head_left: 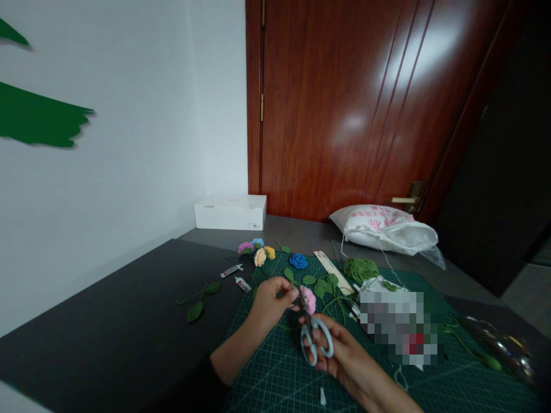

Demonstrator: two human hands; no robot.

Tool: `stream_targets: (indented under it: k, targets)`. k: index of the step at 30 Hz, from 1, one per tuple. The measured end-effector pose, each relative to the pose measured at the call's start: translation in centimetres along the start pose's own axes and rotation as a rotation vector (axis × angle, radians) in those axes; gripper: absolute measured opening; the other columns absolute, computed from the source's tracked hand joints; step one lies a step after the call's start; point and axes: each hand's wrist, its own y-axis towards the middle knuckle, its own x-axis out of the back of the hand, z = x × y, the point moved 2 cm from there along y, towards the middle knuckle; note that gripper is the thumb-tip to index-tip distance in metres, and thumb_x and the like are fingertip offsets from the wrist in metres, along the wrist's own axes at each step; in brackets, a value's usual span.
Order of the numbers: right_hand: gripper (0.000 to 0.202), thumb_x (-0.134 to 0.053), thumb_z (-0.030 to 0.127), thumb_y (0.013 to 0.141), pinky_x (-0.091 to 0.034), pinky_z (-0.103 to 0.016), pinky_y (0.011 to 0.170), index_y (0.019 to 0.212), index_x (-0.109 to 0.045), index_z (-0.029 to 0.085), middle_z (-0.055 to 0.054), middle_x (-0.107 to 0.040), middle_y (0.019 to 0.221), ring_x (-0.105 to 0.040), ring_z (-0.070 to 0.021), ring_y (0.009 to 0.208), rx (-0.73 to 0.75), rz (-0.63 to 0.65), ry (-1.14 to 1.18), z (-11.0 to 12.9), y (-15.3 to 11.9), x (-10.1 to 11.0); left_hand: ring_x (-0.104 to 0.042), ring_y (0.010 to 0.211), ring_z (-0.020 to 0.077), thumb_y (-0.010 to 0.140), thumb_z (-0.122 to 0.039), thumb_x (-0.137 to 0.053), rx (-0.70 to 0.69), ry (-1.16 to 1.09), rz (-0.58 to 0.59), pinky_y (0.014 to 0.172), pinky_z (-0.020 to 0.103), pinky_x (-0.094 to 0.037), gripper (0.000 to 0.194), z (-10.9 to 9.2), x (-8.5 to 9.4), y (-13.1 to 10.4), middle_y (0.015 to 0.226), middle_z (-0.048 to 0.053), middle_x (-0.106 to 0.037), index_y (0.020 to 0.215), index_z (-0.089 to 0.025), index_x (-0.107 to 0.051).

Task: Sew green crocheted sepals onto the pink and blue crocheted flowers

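Note:
My left hand (272, 299) is closed in a pinch beside a pink crocheted flower (308, 300), which it appears to hold by its back edge. The exact grip is hidden by the fingers. In my right hand (340, 347) are scissors with pale grey-blue handles (326, 337). Their dark blades point up toward my left fingertips and pass in front of the flower. Green crocheted leaves (322, 285) with stems lie just behind the hands on the green cutting mat (275, 373).
Behind the hands lie a blue crocheted rose (298, 261), smaller flowers (259, 256), a ruler (333, 271) and green yarn (360, 269). Two small tubes (243, 284) and a leafy stem (196, 311) lie left. A white box (231, 212) and white bag (383, 226) stand at the back.

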Motion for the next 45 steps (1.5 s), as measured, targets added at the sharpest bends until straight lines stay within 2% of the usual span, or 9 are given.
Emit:
stream_targets:
  k: [5,11,18,24,33,38,45]
  targets:
    - [0.044,-0.085,0.05,0.07,-0.042,-0.021,0.059,0.097,-0.067,0.021,0.0,-0.068,0.078,-0.06,-0.0095,0.062,0.039,-0.054,-0.06,0.1,0.1,0.0,-0.068,0.052,0.0191,0.068,-0.031,-0.077,0.021,-0.007,0.044,0.05,0.025,-0.049,0.024,0.1,0.0,-0.1,0.058,-0.001,-0.064,0.063,-0.016,-0.059]
    - [0.048,-0.086,0.053,0.065,-0.029,-0.018,0.048,0.093,-0.067,0.019,0.002,-0.065,0.07,-0.055,-0.0066,0.052,0.105,-0.052,-0.14,-0.1,0.6,0.6,-0.063,0.043,0.0165,0.07,-0.028,-0.071,0.018,-0.019,0.088,0.046,0.024,-0.045,0.019,0.2,0.0,-0.2,0.053,-0.002,-0.06,0.063,-0.016,-0.058]
    - [0.049,-0.086,0.055,0.063,-0.031,-0.019,0.049,0.091,-0.067,0.02,0.003,-0.062,0.068,-0.049,-0.0049,0.049,0.147,-0.02,-0.21,0.1,0.6,0.8,-0.046,0.035,0.0087,0.069,-0.027,-0.071,0.002,-0.039,0.105,0.038,0.02,-0.036,0.02,0.1,-0.2,-0.4,0.05,-0.005,-0.053,0.06,-0.017,-0.056]
    - [0.047,-0.085,0.052,0.068,-0.032,-0.02,0.052,0.098,-0.068,0.02,0.003,-0.06,0.067,-0.048,-0.006,0.052,0.147,0.0,-0.12,0.0,0.5,0.4,-0.045,0.036,0.0077,0.067,-0.028,-0.072,-0.002,-0.062,0.131,0.037,0.019,-0.033,0.023,-0.1,-0.3,-0.4,0.052,-0.004,-0.053,0.06,-0.016,-0.054]
    - [0.043,-0.087,0.049,0.066,-0.032,-0.021,0.052,0.093,-0.07,0.021,0.002,-0.06,0.07,-0.047,-0.0068,0.053,0.211,0.007,-0.141,-0.7,1.1,0.6,-0.043,0.037,0.0066,0.068,-0.029,-0.073,-0.005,-0.095,0.146,0.038,0.018,-0.032,0.026,-0.1,-0.5,-0.6,0.051,-0.006,-0.049,0.06,-0.016,-0.052]
    - [0.044,-0.087,0.052,0.065,-0.031,-0.021,0.051,0.091,-0.07,0.02,0.004,-0.056,0.065,-0.044,-0.007,0.052,0.202,-0.004,-0.103,-0.5,1.1,0.3,-0.043,0.037,0.0058,0.068,-0.03,-0.073,0.003,-0.113,0.152,0.039,0.018,-0.03,0.027,-0.2,-0.5,-0.6,0.053,-0.006,-0.05,0.06,-0.015,-0.052]
    - [0.044,-0.087,0.051,0.065,-0.031,-0.021,0.053,0.09,-0.069,0.02,0.003,-0.058,0.068,-0.048,-0.007,0.054,0.173,-0.032,-0.085,-0.1,0.8,0.3,-0.039,0.038,0.005,0.064,-0.037,-0.079,0.028,-0.171,0.185,0.04,0.019,-0.027,0.035,-0.5,-0.9,-0.8,0.054,-0.005,-0.051,0.061,-0.015,-0.052]
